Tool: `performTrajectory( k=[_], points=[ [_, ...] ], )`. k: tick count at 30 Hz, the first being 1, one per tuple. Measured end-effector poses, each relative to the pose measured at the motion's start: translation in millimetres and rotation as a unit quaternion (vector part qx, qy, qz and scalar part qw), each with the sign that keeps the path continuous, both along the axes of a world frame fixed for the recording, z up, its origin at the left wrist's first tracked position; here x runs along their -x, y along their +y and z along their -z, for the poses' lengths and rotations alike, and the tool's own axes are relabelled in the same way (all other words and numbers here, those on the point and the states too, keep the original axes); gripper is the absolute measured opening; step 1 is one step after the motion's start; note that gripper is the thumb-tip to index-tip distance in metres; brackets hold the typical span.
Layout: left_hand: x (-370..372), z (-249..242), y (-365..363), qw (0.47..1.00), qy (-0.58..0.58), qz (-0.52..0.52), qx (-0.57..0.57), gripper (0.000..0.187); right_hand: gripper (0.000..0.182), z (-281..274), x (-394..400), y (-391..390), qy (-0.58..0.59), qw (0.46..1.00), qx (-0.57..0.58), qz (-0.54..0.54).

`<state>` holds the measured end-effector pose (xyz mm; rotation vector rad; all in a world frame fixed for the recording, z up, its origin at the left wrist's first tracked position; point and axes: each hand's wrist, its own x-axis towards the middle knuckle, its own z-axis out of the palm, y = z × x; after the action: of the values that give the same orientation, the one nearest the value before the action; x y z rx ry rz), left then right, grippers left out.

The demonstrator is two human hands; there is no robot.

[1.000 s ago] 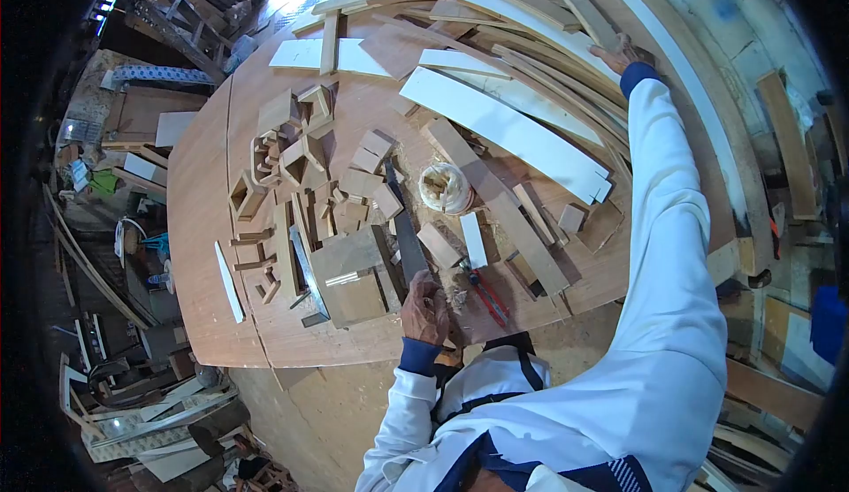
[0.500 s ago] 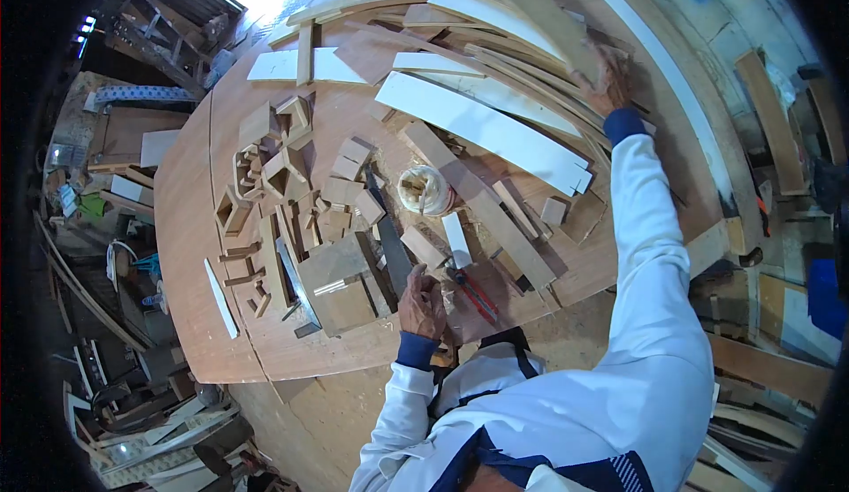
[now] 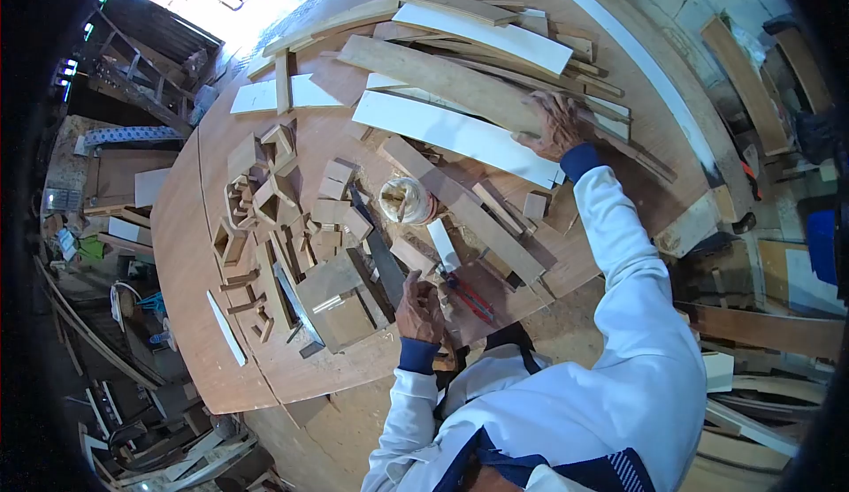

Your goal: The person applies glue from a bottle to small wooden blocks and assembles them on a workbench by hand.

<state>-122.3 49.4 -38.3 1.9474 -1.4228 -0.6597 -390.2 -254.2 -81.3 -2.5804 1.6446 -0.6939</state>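
Note:
My right hand (image 3: 555,127) is closed on the near end of a long plain wooden board (image 3: 433,76), which lies across the pile of strips. Under and beside that board is a white-faced board (image 3: 455,137). My left hand (image 3: 420,312) is at the table's near edge with its fingers curled; what they hold, if anything, is hidden. Close by it lie red-handled pliers (image 3: 469,297) and a dark saw-like blade (image 3: 382,249). A white tub (image 3: 405,200) with a stick in it stands between my hands, beside a long wooden plank (image 3: 464,209).
Small wooden frames (image 3: 276,196) and offcut blocks (image 3: 332,213) cover the left part of the round-edged table (image 3: 190,315). A square wooden panel (image 3: 336,306) lies near the front edge. A curved white-edged rim (image 3: 637,50) runs along the right, near a block wall.
My right hand has brought the long board down and to the left, so it now lies over the pile. My left hand stays by the table edge. The view has shifted slightly.

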Motion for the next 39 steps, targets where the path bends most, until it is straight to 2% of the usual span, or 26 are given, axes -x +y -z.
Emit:
performTrajectory(
  k=[3, 4, 5, 6, 8, 9, 11, 13, 15, 16, 17, 19, 23, 25, 26, 27, 29, 30, 35, 37, 38, 39],
  points=[
    [0, 6, 3, 1.000, -0.003, 0.008, 0.019, 0.042, 0.073, -10, 7, -15, -0.044, 0.999, 0.006, -0.013],
    [-1, 6, 4, 1.000, -0.004, 0.008, 0.018, 0.042, 0.074, -11, 8, -27, -0.150, 0.984, -0.017, 0.094],
    [-2, 7, 5, 1.000, -0.014, 0.012, 0.023, 0.042, 0.074, -11, 9, -39, -0.252, 0.946, -0.040, 0.199],
    [-2, 7, 5, 0.999, -0.025, 0.017, 0.028, 0.042, 0.074, -15, 11, -51, -0.253, 0.946, -0.041, 0.200],
    [-2, 7, 7, 0.999, -0.017, 0.018, 0.025, 0.041, 0.074, -26, 15, -79, -0.397, 0.845, -0.175, 0.311],
    [-2, 8, 7, 1.000, -0.007, 0.019, 0.022, 0.041, 0.074, -9, 17, -97, -0.398, 0.845, -0.175, 0.313],
    [2, 4, 5, 0.999, -0.022, 0.021, 0.013, 0.041, 0.071, 47, 24, -131, -0.383, 0.881, -0.063, 0.270],
    [6, 2, 5, 0.999, -0.038, 0.024, 0.004, 0.041, 0.070, 39, 21, -124, -0.361, 0.892, -0.049, 0.269],
    [9, 2, 2, 1.000, 0.011, 0.002, -0.005, 0.041, 0.064, 17, 10, -100, -0.477, 0.820, -0.176, 0.261],
    [8, 4, 2, 1.000, 0.011, 0.003, -0.004, 0.041, 0.057, -25, -6, -65, -0.524, 0.787, -0.221, 0.238],
    [5, 9, 2, 1.000, 0.007, 0.012, 0.013, 0.041, 0.057, -14, -8, -62, -0.525, 0.787, -0.221, 0.239],
    [4, 13, 3, 0.999, 0.003, 0.021, 0.028, 0.041, 0.058, 9, -16, -53, -0.467, 0.826, -0.202, 0.242],
    [2, 14, 3, 1.000, 0.008, 0.014, 0.013, 0.040, 0.055, -15, -21, -26, -0.478, 0.797, -0.285, 0.235],
    [3, 13, 1, 1.000, 0.010, 0.014, 0.005, 0.040, 0.047, -17, -8, -30, -0.313, 0.873, -0.292, 0.234],
    [4, 10, 1, 1.000, 0.013, 0.011, -0.007, 0.041, 0.039, 13, 2, -45, -0.233, 0.933, -0.194, 0.196],
    [5, 9, 0, 1.000, 0.016, 0.006, -0.020, 0.041, 0.039, 11, 6, -50, -0.232, 0.933, -0.194, 0.195],
    [6, 10, -1, 1.000, 0.005, 0.007, -0.007, 0.041, 0.034, -7, 10, -62, -0.215, 0.938, -0.110, 0.250],
    [7, 11, -1, 1.000, -0.006, 0.011, 0.004, 0.041, 0.031, -15, 14, -75, -0.204, 0.929, -0.160, 0.265],
    [14, 11, -4, 1.000, -0.021, 0.018, 0.006, 0.041, 0.038, 3, 19, -135, -0.137, 0.960, -0.083, 0.231],
    [19, 12, -6, 1.000, -0.015, 0.016, 0.004, 0.040, 0.037, -7, 13, -144, -0.083, 0.967, -0.011, 0.240],
    [23, 9, -8, 1.000, -0.001, 0.012, -0.004, 0.038, 0.044, -15, 8, -146, -0.109, 0.954, -0.090, 0.264],
    [27, 9, -10, 1.000, 0.012, 0.007, -0.012, 0.038, 0.044, -17, 6, -155, -0.109, 0.955, -0.093, 0.260]
  ],
)
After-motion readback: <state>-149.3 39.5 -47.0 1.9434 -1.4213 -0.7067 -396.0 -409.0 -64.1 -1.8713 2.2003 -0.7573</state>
